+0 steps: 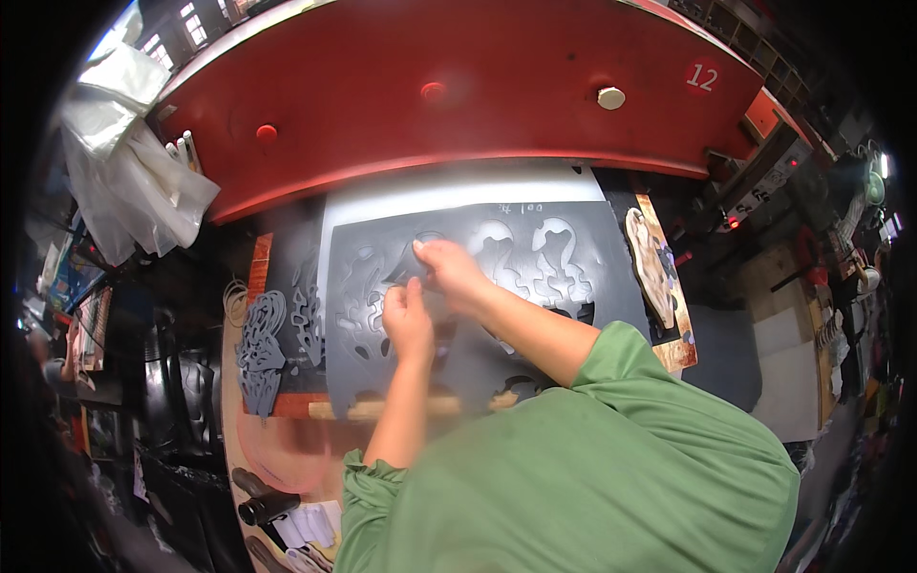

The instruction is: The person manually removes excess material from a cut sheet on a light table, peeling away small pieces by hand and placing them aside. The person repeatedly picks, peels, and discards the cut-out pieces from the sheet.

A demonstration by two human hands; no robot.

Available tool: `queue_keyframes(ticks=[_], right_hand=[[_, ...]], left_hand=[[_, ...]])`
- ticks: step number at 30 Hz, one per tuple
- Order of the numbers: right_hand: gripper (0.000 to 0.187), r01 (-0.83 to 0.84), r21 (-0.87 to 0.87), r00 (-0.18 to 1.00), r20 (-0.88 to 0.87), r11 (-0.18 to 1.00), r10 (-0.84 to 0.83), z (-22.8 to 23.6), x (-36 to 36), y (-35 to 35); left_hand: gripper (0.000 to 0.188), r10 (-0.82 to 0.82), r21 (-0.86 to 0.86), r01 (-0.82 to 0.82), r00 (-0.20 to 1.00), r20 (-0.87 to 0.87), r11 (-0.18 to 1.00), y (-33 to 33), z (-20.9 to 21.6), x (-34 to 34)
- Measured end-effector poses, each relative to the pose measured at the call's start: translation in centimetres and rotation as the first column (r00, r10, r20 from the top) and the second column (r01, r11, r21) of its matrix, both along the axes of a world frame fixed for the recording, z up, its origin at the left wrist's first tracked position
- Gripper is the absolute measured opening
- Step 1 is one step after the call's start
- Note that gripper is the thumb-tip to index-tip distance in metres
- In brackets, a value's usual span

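A dark grey sheet (611, 277) with several curvy cut-out shapes lies in front of me, over a white sheet (458, 191). My right hand (453, 271) is closed over it, thumb and fingers pinching the edge of a dark grey cut piece (405, 269). Just below and to the left, my left hand (409, 323) has its fingertips pinched on the same piece. Part of that piece is hidden behind my fingers. More cut outlines show in the sheet on both sides of my hands.
A wide red machine beam (363, 86) spans the far side. Loose grey cut pieces (262, 349) are piled at the left. A shoe-shaped cutting die (650, 267) lies at the right edge. Clear plastic bags (134, 181) hang at the far left; a black cylindrical object (270, 507) sits lower left.
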State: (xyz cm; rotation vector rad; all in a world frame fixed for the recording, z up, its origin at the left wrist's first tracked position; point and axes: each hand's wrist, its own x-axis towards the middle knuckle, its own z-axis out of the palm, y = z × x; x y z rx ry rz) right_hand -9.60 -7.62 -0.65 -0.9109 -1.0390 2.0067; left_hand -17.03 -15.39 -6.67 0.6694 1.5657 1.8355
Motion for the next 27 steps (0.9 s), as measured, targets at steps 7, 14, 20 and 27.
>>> queue_keyframes(ticks=[7,14,20,27], right_hand=[[0.027,0.003,0.118,1.000,0.023,0.993,-0.006,0.6,1.1,0.5],[0.025,-0.058,0.082,0.998,-0.004,0.995,0.059,0.2,2.1,1.2],[0.025,-0.110,0.139,0.989,0.113,0.984,0.095,0.9,2.9,1.8],[0.027,-0.178,0.333,0.983,0.100,0.926,0.154,0.6,2.4,1.8]], left_hand=[[0.040,0.250,0.199,-0.159,0.730,-0.636,0.967,-0.9,1.8,0.3],[0.053,0.144,0.144,-0.045,0.563,-0.814,0.989,0.3,1.8,-0.1],[0.045,0.054,0.081,0.003,0.721,-0.691,0.997,1.2,1.5,-0.4],[0.035,0.046,0.031,-0.034,0.778,-0.627,0.999,2.5,1.2,-1.5]])
